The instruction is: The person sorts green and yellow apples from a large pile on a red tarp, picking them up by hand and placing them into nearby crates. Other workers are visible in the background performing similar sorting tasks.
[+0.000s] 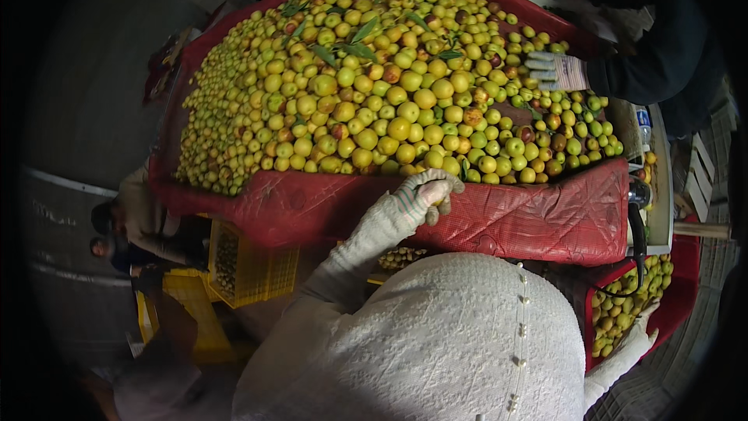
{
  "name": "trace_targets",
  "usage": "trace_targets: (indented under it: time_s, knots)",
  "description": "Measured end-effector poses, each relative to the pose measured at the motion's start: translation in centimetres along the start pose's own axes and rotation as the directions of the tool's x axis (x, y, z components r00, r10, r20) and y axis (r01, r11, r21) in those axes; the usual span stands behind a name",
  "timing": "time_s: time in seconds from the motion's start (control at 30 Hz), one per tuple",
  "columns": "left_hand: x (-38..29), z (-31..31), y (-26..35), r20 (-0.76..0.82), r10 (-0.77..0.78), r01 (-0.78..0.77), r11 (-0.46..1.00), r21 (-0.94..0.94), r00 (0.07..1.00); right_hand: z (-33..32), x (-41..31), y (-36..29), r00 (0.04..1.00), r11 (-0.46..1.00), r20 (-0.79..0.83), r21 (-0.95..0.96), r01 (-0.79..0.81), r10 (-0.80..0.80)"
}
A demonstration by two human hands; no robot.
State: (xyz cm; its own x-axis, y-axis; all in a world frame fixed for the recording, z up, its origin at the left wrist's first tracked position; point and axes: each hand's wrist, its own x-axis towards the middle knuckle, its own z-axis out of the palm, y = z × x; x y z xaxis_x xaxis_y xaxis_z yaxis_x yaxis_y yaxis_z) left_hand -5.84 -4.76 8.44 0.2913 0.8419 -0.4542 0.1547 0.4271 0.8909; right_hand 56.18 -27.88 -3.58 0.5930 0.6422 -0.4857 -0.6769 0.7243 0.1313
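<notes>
My left hand (pixel 431 192), in a pale knit glove, is at the near padded edge of a red-lined sorting table (pixel 514 216). Its fingers curl around a small yellowish fruit (pixel 437 202), mostly hidden by the glove. Beyond it lies a broad heap of round yellow-green fruits (pixel 362 111), apparently jujubes, some with reddish-brown patches. My right hand (pixel 644 323) reaches down at the lower right, its fingers apart, beside a red-lined bin (pixel 681 298) of similar fruits (pixel 619 313). I see nothing in that hand.
Across the table a co-worker's striped-gloved hand (pixel 555 71) lies over the heap. Green leaves (pixel 356 47) are mixed in. Yellow crates (pixel 257 263) stand at the left, near other people (pixel 140 216). A black cable (pixel 637 240) hangs by the table's right corner, near a plastic bottle (pixel 644 123).
</notes>
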Motion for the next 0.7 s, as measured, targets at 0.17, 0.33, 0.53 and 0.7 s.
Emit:
trace_targets:
  time_s: [0.17, 0.33, 0.53, 0.7]
  knots:
    - [-8.5, -2.7, 0.2, -0.097, -0.077, 0.083, 0.995, 0.050, 0.992, 4.6, 3.1, 10.6, 0.709, 0.694, 0.353, -0.670, -0.263, 0.610]
    - [-14.4, -3.6, -4.6, -0.329, 0.018, -0.003, 0.999, 0.045, 0.944, 3.1, -0.1, 29.2, 0.660, 0.565, 0.438, -0.825, 0.026, 0.610]
    - [-16.4, -11.5, -25.6, -0.499, -0.552, 0.234, 0.792, -0.564, 0.668, -1.2, -5.9, 42.1, 0.443, -0.034, -0.210, -0.927, -0.372, 0.872]
    - [-16.4, -10.3, -27.7, -0.680, -0.658, 0.482, 0.734, -0.479, 0.325, -5.2, -4.8, 43.3, 0.348, -0.325, -0.398, -0.912, -0.250, 0.849]
